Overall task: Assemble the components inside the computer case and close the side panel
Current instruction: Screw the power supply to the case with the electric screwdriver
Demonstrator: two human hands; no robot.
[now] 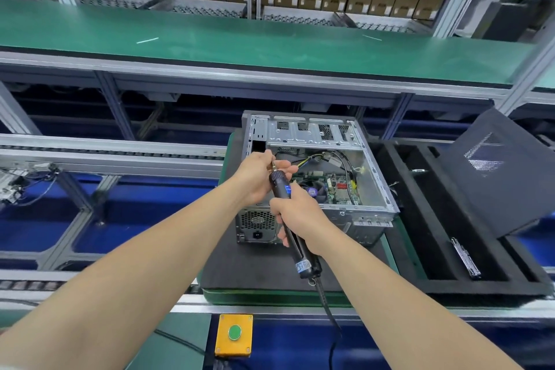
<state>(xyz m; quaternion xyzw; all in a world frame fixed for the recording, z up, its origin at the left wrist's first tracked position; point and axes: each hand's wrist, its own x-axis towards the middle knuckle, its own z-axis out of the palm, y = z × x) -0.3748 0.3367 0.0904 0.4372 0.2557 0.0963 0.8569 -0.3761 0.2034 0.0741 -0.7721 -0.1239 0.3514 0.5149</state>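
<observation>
The computer case (377,189) is laid on its side on a black mat (240,267), open face up, rear toward the person, long axis running away; a motherboard (338,186) and cables (330,156) are held inside; above it the electric screwdriver (279,186) is gripped by the right hand (295,210), tip pointed away, its bit pinched by the left hand (259,177); the side panel (495,183) is propped in a foam tray (420,219) to the right.

The bare left forearm (144,252) and right forearm (390,288) reach from the near corners and converge at the middle. The right hand (297,210) wraps its fingers round a black cylindrical electric screwdriver (303,261). Just beyond it, the left hand (259,179) pinches the tool's far tip with curled fingers.
</observation>
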